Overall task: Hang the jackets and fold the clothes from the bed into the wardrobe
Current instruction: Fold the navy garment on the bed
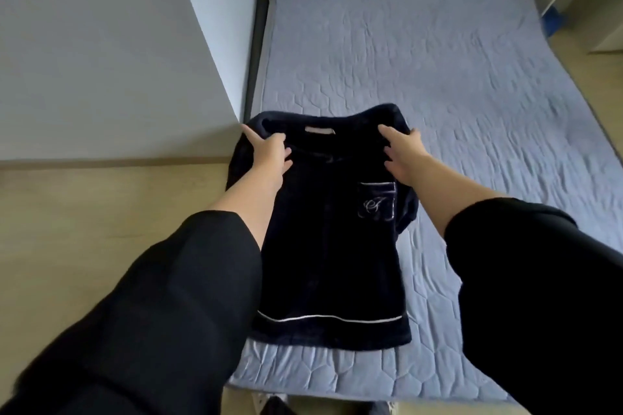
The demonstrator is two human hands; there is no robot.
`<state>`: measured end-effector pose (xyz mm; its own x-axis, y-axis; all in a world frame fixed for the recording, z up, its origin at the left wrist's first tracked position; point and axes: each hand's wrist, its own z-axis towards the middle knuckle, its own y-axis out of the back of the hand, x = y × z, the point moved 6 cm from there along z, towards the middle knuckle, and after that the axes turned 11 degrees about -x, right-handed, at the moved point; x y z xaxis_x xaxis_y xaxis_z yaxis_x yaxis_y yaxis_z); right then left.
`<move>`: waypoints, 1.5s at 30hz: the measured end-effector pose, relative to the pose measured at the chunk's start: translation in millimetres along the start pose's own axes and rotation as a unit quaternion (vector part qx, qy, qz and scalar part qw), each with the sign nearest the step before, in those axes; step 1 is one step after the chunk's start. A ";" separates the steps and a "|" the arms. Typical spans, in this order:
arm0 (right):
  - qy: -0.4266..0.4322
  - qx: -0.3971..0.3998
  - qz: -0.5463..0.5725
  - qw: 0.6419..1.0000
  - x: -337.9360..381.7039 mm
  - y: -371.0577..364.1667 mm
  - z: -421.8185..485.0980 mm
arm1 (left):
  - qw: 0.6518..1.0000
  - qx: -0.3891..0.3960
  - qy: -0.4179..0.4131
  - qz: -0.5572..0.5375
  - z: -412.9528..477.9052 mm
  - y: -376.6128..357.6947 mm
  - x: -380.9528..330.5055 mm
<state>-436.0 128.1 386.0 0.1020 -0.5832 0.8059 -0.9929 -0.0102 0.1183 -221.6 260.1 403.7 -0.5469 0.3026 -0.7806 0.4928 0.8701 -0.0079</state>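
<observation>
My fingers point(251, 136) are pinching the shoulders of the dark navy top point(332, 246): my left hand point(269, 155) is gripping one shoulder, my right hand point(404, 153) the other, while it is lying flat on the blue bed point(438, 61).

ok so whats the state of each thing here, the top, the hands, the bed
dark top: face up on the bed, pocket showing, partly folded, left edge hanging past the mattress
left hand: grip on the left shoulder of the top
right hand: fingers on the right shoulder, grip unclear
bed: covered with a blue quilted cover, slightly wrinkled
</observation>
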 end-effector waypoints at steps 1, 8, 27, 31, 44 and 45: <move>-0.021 0.030 -0.001 0.999 -12.0 -2.1 -1.1 | 0.999 0.017 -0.007 0.037 -5.6 -2.9 13.2; -0.110 0.040 -0.166 0.979 -159.9 54.5 -15.5 | 0.973 0.051 0.071 0.212 -11.9 25.6 152.4; 0.011 -0.053 -0.287 0.956 -391.6 166.3 116.4 | 0.624 0.239 -0.300 0.681 20.9 -54.0 453.8; 0.025 -0.054 -0.239 0.969 -431.2 154.8 165.7 | 0.532 0.292 -0.374 0.702 38.4 -67.9 520.8; 0.097 -0.188 -0.298 0.931 -371.4 189.1 154.0 | 0.453 0.272 -0.452 0.719 22.0 -45.3 546.3; 0.118 -0.234 -0.258 0.930 -352.1 205.1 149.9 | 0.455 0.280 -0.436 0.724 21.8 -46.7 545.1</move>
<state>-684.7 209.5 39.5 0.6232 -0.4039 0.6697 -0.6779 0.1481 0.7201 -527.9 375.9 -35.0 0.9818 -0.0816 -0.1712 0.1389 -0.3049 0.9422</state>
